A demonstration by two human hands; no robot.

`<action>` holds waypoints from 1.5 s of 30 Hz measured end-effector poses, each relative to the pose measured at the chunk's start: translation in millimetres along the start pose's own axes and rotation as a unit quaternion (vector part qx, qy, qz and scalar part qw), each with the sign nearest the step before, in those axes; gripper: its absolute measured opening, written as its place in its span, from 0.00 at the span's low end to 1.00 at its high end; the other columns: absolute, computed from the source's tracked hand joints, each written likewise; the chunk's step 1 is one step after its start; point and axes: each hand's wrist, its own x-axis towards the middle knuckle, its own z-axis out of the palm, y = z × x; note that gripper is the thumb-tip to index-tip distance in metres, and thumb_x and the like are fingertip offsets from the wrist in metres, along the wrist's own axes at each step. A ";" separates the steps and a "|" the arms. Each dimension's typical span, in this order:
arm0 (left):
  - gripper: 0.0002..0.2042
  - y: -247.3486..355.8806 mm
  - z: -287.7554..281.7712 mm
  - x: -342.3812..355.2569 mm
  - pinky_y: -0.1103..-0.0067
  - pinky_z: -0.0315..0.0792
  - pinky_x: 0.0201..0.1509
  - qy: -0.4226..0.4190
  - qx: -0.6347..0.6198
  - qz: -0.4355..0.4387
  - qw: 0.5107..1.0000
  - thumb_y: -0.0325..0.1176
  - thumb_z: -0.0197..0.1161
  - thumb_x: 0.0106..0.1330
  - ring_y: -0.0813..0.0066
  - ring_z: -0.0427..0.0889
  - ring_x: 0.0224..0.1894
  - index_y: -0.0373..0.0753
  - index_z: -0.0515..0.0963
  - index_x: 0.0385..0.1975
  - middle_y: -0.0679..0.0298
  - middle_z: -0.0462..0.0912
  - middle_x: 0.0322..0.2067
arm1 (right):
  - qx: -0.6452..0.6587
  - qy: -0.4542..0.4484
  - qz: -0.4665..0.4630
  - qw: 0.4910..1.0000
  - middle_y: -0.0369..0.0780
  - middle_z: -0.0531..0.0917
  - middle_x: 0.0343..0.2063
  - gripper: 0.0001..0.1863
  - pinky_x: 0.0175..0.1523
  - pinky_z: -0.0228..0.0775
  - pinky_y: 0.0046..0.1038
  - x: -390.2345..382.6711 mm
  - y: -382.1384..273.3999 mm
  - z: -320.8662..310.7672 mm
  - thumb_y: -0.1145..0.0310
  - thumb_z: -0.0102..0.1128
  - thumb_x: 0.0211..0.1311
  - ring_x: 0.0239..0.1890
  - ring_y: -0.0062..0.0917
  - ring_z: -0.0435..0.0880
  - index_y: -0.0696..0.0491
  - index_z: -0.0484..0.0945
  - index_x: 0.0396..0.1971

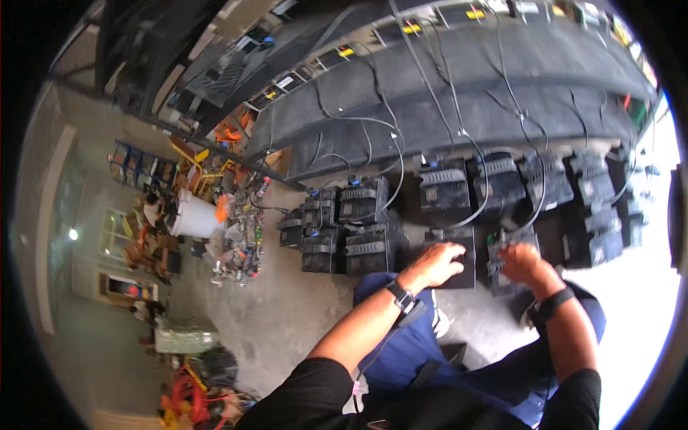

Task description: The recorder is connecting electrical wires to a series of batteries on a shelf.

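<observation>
My left hand (437, 265) rests over a black box (462, 277) in front of me, its fingers curved and apart. My right hand (522, 261) has its fingers curled on the top strap of the neighbouring black box (505, 284), which has a small green part on top. Behind them stand several similar black boxes (444, 193) with strap handles and blue bits, some with dark cables running to them. More boxes (369, 254) are stacked to the left.
Black shelves (516, 50) with cables and yellow-marked devices span the back. On the left are a white bucket (193, 215), a pile of metal tools (236, 254), a wrapped bundle (183, 333), orange hoses (190, 390) and people (152, 209) farther off. My knees are bent below my hands.
</observation>
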 end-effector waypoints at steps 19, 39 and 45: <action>0.21 48.9 17.8 -32.3 0.65 0.76 0.50 -0.031 -0.006 0.042 0.999 0.37 0.67 0.58 0.53 0.84 0.46 0.32 0.78 0.50 0.48 0.85 0.41 | -0.049 -0.072 0.078 0.993 0.46 0.79 0.50 0.32 0.58 0.72 0.44 2.7 2.7 33.3 0.53 0.71 0.50 0.57 0.42 0.76 0.49 0.74 0.54; 0.19 14.4 18.0 17.1 0.60 0.76 0.45 -0.079 -0.025 0.021 0.996 0.38 0.67 0.57 0.46 0.83 0.42 0.33 0.80 0.44 0.45 0.84 0.37 | 0.083 0.001 0.025 0.996 0.47 0.86 0.34 0.11 0.44 0.78 0.44 23.1 -9.4 35.2 0.68 0.56 0.59 0.39 0.44 0.86 0.48 0.81 0.41; 0.20 15.9 -1.7 24.4 0.63 0.77 0.50 -0.038 0.018 0.071 0.997 0.43 0.68 0.57 0.51 0.84 0.45 0.36 0.83 0.45 0.51 0.85 0.42 | 0.033 -0.018 0.126 0.991 0.44 0.85 0.27 0.10 0.33 0.77 0.44 11.0 42.8 32.4 0.61 0.53 0.64 0.30 0.42 0.85 0.49 0.81 0.35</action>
